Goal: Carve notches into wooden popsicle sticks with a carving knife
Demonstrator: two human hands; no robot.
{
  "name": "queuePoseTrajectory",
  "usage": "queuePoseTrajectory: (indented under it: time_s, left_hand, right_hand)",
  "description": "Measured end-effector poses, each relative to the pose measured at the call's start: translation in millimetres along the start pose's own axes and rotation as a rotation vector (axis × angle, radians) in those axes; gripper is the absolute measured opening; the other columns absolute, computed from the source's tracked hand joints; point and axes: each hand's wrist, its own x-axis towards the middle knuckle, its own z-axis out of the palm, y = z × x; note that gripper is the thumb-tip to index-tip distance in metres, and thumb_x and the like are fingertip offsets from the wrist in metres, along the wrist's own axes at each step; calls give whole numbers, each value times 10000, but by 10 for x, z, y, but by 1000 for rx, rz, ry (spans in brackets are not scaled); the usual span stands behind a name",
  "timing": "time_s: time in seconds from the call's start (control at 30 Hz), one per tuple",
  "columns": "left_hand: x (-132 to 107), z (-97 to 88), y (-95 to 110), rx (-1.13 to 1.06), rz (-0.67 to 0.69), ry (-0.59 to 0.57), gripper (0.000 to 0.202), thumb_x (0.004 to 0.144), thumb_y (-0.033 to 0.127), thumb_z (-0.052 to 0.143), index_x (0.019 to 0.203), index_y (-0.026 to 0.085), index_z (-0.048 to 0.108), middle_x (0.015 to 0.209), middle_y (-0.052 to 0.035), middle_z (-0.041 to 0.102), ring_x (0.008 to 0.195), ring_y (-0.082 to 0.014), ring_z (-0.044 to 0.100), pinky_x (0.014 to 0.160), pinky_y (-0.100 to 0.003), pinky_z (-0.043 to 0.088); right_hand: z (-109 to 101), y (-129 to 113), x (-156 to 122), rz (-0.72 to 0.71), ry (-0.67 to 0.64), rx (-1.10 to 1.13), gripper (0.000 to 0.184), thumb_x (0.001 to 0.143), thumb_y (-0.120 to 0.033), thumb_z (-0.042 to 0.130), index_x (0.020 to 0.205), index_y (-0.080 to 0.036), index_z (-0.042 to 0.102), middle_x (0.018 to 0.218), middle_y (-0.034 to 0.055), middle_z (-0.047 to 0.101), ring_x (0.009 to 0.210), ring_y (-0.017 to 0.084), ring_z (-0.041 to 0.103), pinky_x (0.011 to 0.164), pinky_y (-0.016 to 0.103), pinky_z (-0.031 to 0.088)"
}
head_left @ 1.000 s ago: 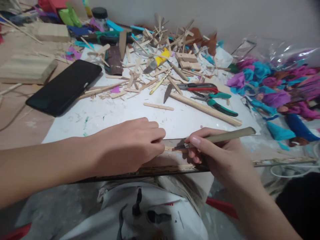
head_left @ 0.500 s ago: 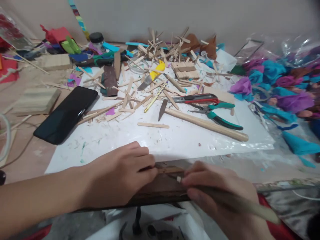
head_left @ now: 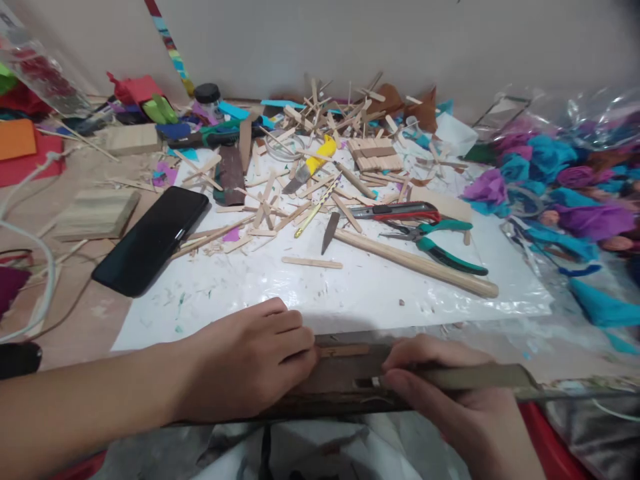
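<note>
A short strip of wooden craft stick (head_left: 345,350) lies on a dark brown board (head_left: 335,373) at the table's front edge. My left hand (head_left: 250,360) is closed at the strip's left end, its curled fingers pressing it to the board. My right hand (head_left: 450,380) grips a carving chisel (head_left: 480,378) with an olive handle. Its small metal blade points left, low over the board and nearer me than the strip. Whether the blade touches the board, I cannot tell. My left fingers hide the strip's far end.
Beyond my hands lie a craft stick (head_left: 313,263), a hammer (head_left: 415,260), green-handled pliers (head_left: 440,243) and a red utility knife (head_left: 400,212) on white sheeting (head_left: 240,287). A black phone (head_left: 153,240) is at left. Loose sticks pile up behind; crepe-paper flowers (head_left: 550,167) fill the right.
My right hand has drawn the chisel away from the strip toward me, and its handle now lies more level. My left hand stays at the strip. The whole view has shifted slightly.
</note>
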Motion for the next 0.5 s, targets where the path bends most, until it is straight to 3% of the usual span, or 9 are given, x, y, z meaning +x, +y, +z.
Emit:
queuePoseTrajectory:
  time_s: [0.13,0.23,0.33,0.5]
  left_hand:
    - [4,6,-13,7,16,-21,98,1067,101,666,1111,119,752,967,-62,686,872,-234,596,835,-421,447]
    - [6,45,-36,5,20,-43,38,1068,128,707,1060,144,741,965,-54,686,883,-232,595,822,-422,430]
    - [26,98,-65,-8,-6,-57,89,1067,150,728,982,174,720,958,-41,696,851,-220,590,801,-415,421]
    - [96,10,-11,28,-10,-86,121,1016,157,807,940,191,719,921,-13,732,857,-195,641,845,-393,473]
  right_hand:
    - [86,-5,22,-71,43,-1,190,959,-353,880,789,-288,826,709,-23,782,591,148,691,562,222,550]
    - [152,2,30,-161,55,9,62,934,-318,915,897,-313,866,802,-12,838,657,168,761,599,222,594]
    - [196,43,-11,-194,115,9,75,954,-276,890,993,-339,881,916,1,875,770,199,818,678,240,652]
    - [62,140,-162,-287,187,-36,135,977,-239,855,1058,-337,901,1005,26,900,881,257,866,771,290,704]
